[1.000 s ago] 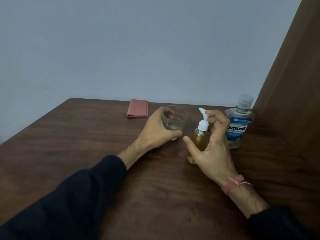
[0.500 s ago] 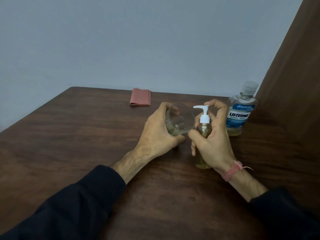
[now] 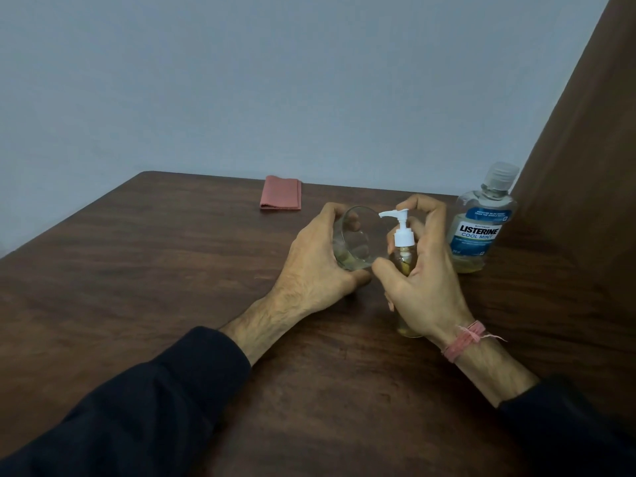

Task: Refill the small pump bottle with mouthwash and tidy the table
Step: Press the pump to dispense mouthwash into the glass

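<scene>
The desk lies open along its left edge and across the near middle. At the far edge a folded pink cloth lies flat — low, easy to pass over. Toward the far right corner, glass, pump bottle and mouthwash bottle crowd together — with the brown panel closing the right edge.

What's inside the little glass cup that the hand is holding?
The clear glass cup, tilted in the left hand, has a small pool of yellowish liquid at its bottom. Fingers curled round its far side show through the glass. The palm covers the near wall, so anything there is hidden.
</scene>
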